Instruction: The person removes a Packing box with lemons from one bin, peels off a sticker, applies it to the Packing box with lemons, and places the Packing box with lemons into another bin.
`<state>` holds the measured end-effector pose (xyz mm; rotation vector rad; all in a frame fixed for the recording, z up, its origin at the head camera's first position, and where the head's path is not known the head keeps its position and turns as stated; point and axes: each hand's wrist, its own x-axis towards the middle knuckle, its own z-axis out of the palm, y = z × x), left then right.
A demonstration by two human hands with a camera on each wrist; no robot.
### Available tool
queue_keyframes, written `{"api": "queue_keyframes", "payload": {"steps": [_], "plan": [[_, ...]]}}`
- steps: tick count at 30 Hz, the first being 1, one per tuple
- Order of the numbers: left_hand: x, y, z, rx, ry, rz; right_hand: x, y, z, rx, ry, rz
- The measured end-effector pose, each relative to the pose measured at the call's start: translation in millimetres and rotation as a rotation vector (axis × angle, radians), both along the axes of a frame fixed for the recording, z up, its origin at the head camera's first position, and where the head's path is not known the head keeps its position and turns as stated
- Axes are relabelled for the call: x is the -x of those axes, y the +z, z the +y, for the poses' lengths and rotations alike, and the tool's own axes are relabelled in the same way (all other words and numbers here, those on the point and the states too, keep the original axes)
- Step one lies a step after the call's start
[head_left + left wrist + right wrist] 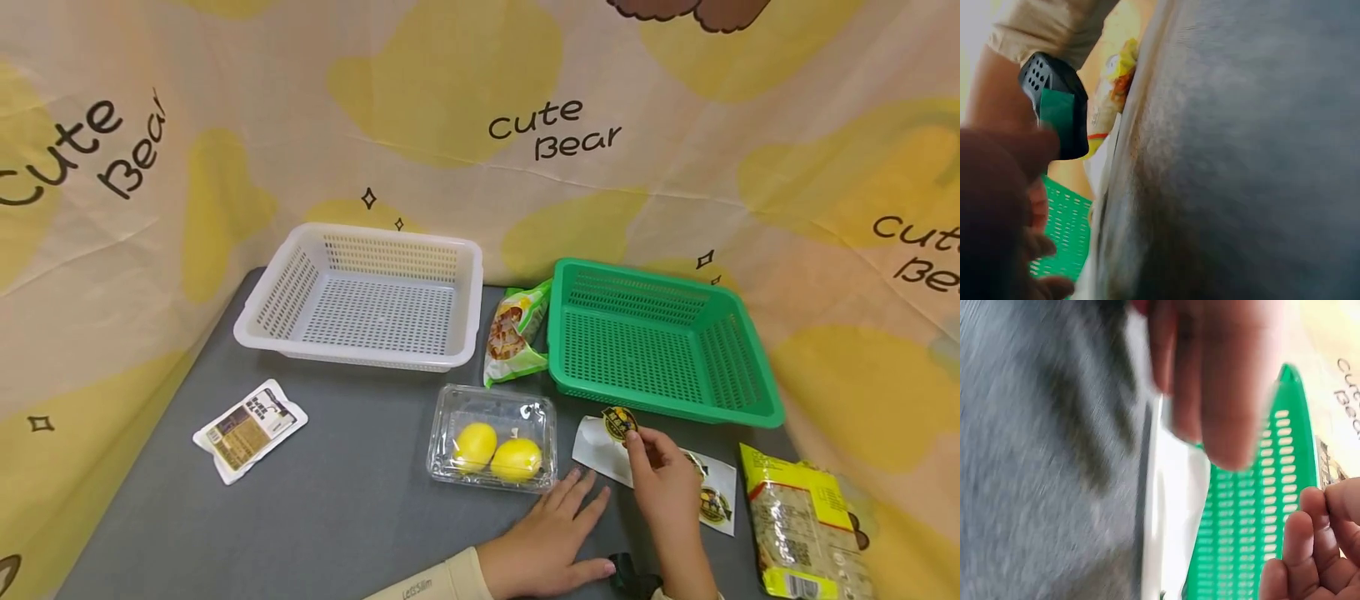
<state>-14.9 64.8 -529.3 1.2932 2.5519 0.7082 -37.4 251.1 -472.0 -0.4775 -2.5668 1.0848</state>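
Note:
My right hand (667,479) pinches a round black-and-gold sticker (618,423) between thumb and fingertip, above a white backing sheet (596,443). The right wrist view shows the sticker (1330,461) at the edge of the pinching fingers (1300,540). More such stickers (714,505) lie on the sheet's right part, partly behind the hand. With fingers spread, my left hand (551,537) is low over the grey table, beside the near right corner of a clear plastic box (491,400). Two yellow lemon-like fruits (475,447) sit inside the closed box.
A white basket (360,357) stands at the back left, a green basket (660,408) at the back right. Between them leans a green snack bag (516,333). A flat white-and-brown packet (250,431) lies left; a yellow-topped bag (806,525) lies at the right edge.

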Motion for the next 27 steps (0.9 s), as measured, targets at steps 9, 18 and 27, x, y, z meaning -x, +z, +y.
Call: {"api": "queue_keyframes", "payload": {"steps": [9,18,27], "plan": [[-18.1,17.8,-33.2,-0.605,0.082,0.367,2.3,12.1,-27,0.115,0.134,0.045],[26.3,33.2,-85.0,-0.606,0.571,0.565,19.5,18.8,-63,0.134,0.424,0.071],[38.2,20.3,-106.0,-0.412,0.697,0.493,37.8,8.3,-96,-0.105,0.623,0.115]]}}
